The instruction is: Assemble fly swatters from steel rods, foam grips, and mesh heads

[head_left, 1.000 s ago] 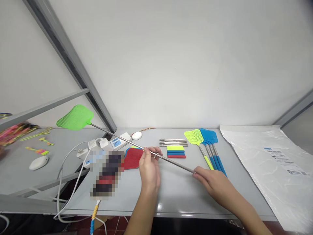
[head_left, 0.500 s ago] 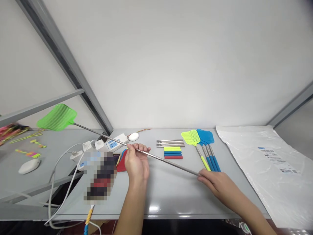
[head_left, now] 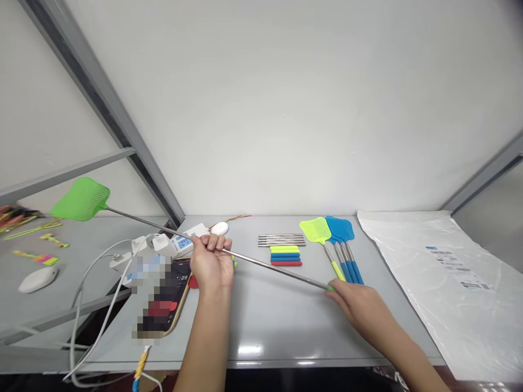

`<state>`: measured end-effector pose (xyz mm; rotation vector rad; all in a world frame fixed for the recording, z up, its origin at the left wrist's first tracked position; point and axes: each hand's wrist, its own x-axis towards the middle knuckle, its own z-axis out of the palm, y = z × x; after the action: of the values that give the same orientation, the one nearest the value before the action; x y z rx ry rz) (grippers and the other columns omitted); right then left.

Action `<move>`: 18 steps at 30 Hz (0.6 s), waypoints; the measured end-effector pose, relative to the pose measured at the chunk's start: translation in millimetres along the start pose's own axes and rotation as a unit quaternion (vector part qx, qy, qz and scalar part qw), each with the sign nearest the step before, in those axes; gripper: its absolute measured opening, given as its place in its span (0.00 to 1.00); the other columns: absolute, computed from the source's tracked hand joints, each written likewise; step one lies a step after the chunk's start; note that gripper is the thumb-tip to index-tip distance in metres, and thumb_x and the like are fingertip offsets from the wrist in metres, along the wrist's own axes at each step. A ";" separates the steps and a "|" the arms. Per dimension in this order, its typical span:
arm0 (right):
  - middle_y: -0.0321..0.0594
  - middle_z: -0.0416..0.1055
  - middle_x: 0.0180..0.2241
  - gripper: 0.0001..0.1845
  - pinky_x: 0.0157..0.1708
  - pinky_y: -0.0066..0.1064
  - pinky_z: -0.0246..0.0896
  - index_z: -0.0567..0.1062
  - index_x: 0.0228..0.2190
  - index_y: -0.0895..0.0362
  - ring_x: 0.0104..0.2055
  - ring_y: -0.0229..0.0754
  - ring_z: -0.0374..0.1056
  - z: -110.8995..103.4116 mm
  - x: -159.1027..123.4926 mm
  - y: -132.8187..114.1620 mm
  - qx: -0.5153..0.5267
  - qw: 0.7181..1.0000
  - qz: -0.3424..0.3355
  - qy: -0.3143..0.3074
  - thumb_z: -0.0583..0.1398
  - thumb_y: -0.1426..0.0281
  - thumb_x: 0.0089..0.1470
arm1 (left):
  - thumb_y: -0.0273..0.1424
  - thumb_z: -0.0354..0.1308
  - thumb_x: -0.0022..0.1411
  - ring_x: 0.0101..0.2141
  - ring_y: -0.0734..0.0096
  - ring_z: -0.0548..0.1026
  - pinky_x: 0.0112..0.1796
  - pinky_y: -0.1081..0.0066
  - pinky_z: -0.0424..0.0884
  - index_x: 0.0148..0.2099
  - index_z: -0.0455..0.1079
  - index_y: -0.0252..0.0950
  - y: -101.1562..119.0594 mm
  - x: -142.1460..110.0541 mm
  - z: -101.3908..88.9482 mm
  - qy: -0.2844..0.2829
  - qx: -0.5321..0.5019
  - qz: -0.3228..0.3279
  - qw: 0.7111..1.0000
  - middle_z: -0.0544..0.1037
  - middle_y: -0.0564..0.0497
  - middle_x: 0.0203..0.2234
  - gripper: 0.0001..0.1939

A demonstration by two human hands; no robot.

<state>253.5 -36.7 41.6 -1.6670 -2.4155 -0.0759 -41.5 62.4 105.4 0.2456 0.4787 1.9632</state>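
A green fly swatter (head_left: pixel 82 199) with a long, thin metal rod slants across the view, its head up at the left. My left hand (head_left: pixel 211 261) is closed round the middle of the rod, palm up. At the lower right end, my right hand (head_left: pixel 362 305) is wrapped round the handle, and a bit of green shows at its fingertips. Behind my left hand, part of a red piece (head_left: pixel 193 281) is mostly hidden. Between the hands, farther back, lie several metal rods (head_left: pixel 281 240) and coloured handle sleeves (head_left: pixel 285 256) in yellow, blue and red.
Yellow (head_left: pixel 316 230) and blue fly swatters (head_left: pixel 345 228) lie at the back right. A white plastic package (head_left: pixel 445 305) covers the right side. On the left are a phone (head_left: pixel 177 291), partly blurred, power strips (head_left: pixel 182 242), white cables (head_left: pixel 75 326) and a metal frame post (head_left: pixel 102 109).
The swatter's head and my left hand have shifted left, partly with the camera view. Green now shows at my right fingertips. More of the phone is uncovered.
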 end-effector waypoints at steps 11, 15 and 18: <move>0.33 0.71 0.21 0.15 0.20 0.29 0.40 0.64 0.29 0.53 0.21 0.40 0.68 -0.9 -1.4 -7.3 0.005 1.000 -0.003 0.024 0.46 0.63 0.66 | 0.40 0.47 0.69 0.22 0.76 0.65 0.34 0.71 0.64 0.26 0.55 0.37 -29.7 -18.2 -4.9 0.010 0.084 0.026 0.996 0.65 0.58 0.18 0.19; 0.33 0.71 0.20 0.17 0.20 0.29 0.41 0.65 0.30 0.53 0.20 0.39 0.68 -3.9 5.1 -22.2 0.012 1.000 0.001 0.017 0.45 0.62 0.66 | 0.41 0.48 0.68 0.47 0.68 0.71 0.44 0.66 0.62 0.30 0.60 0.37 -57.8 -53.0 -6.2 -0.054 0.178 -0.043 0.982 0.78 0.46 0.42 0.17; 0.34 0.74 0.23 0.16 0.20 0.29 0.45 0.66 0.32 0.53 0.22 0.40 0.70 -3.7 5.2 -20.9 0.026 0.999 0.024 0.006 0.44 0.62 0.66 | 0.44 0.48 0.67 0.54 0.63 0.67 0.48 0.62 0.60 0.34 0.65 0.39 -69.7 -75.3 -10.3 -0.100 0.199 -0.085 0.971 0.75 0.45 0.50 0.16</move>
<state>232.8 -40.1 47.9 -1.6962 -2.3461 -0.0156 44.0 17.9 68.8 0.6294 0.7349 1.6423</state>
